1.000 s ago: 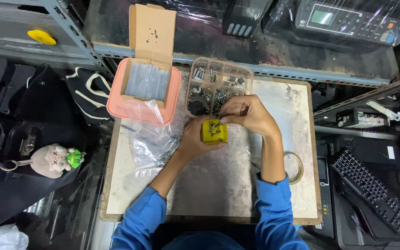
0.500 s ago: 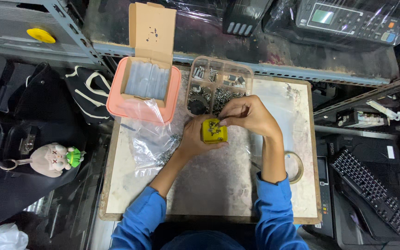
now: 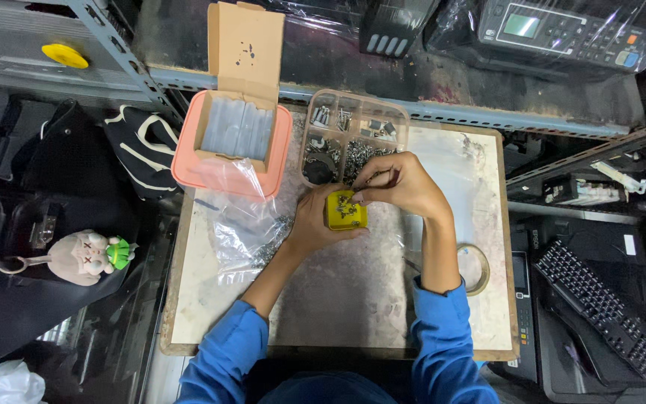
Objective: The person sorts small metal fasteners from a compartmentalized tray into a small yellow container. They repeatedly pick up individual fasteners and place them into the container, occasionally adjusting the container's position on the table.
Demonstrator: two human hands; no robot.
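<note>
Head view: a small yellow square block (image 3: 346, 212) studded with tiny metal screws is grasped by the left hand (image 3: 312, 221) near the middle of a worn, pale tabletop (image 3: 338, 299). The block is wrapped from the left by the fingers, and its top face is left showing. The right hand (image 3: 401, 183) is pinched together at the block's far right corner, fingertips (image 3: 360, 196) touching or just above the screws; whether a screw is held between them cannot be told. Both forearms are covered by blue sleeves (image 3: 443, 344).

Just beyond the hands, a clear plastic compartment box (image 3: 353, 138) filled with small metal parts is seen. To its left, an open brown cardboard carton (image 3: 239, 112) is set in a pink tray (image 3: 282, 161). A crumpled clear plastic bag (image 3: 244, 224) with loose metal pieces is spread left of the left hand. A roll of tape (image 3: 476, 269) is lying near the right edge of the tabletop, beside the right forearm. A dark keyboard (image 3: 600, 307) is seen further right, off the tabletop.
</note>
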